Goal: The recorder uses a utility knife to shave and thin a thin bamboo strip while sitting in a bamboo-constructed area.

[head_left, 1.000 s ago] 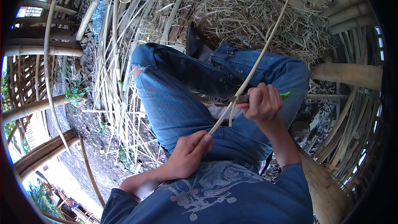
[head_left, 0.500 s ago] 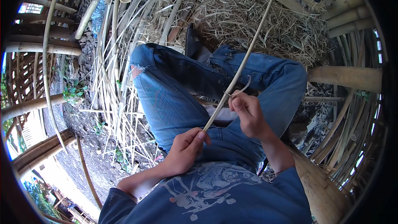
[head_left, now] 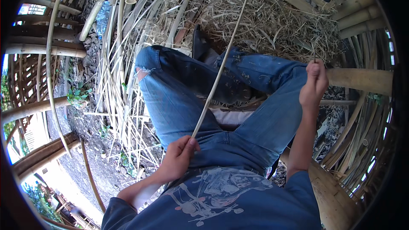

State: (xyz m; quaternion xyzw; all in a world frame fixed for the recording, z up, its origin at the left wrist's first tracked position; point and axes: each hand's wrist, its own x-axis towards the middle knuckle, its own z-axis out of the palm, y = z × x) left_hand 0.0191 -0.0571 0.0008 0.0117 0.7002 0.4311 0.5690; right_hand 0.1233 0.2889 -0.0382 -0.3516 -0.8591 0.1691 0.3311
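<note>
My left hand (head_left: 181, 155) is closed round the near end of a long, thin bamboo strip (head_left: 219, 74), thumb on top, close to my lap. The pale strip slants up and away to the right, over my crossed legs, and runs out of the top of the picture. My right hand (head_left: 314, 83) is a closed fist above my right knee, apart from the strip. A thin, dark, blade-like tip (head_left: 315, 56) sticks up from that fist; the rest of it is hidden by the fingers.
Curly bamboo shavings (head_left: 277, 25) lie in a heap beyond my legs. Loose split strips (head_left: 115, 76) are strewn to the left. A thick bamboo pole (head_left: 362, 81) stands out at the right, near stacked strips (head_left: 362, 132). A slatted bamboo wall (head_left: 27, 74) rises at the left.
My right hand has moved away from the strip, out to the right and farther forward. The curl of shaving beside the strip is gone from there. My left hand and the strip have shifted left.
</note>
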